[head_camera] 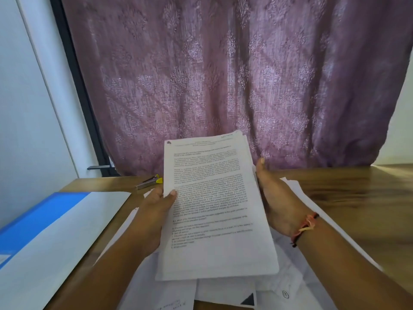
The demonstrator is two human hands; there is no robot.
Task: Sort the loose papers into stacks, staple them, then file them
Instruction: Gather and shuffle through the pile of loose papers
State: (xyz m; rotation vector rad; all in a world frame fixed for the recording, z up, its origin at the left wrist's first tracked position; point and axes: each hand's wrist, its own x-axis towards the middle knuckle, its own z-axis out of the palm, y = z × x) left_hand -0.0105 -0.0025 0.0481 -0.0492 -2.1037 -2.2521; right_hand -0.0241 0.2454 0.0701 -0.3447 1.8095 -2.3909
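The step in hand is judged to be squaring one sorted set before stapling. A thick stack of white printed sheets (214, 209) is held tilted above the brown wooden surface (346, 186), approx. at centre, over loose white papers (290, 287) spread beneath it. The stack is pinched at its left edge by the left grip (156, 211), thumb on the text and fingers underneath, i.e. closed on the sheets. The right grip (274, 198) is wide and flat, fingers straight, palm set against the stack's right edge; nothing is clasped by it. To do this well, the stack's edge should be tapped on the surface w/ the left pinch loosened a little, so sheets can slide into line; the right palm is best used as a stop, not a clamp. The far right corner should be checked esp., as a few sheets are seen poking past the top page there. Once flush, the small silver stapler with a yellow tip (148, 182), lying beyond the left grip, can be reached; the blue-and-white file folder (55, 220) at left is presumably for filing. The top page is densely printed in black paragraphs, w/ a heading and small logo; the text is too blurred to be read.
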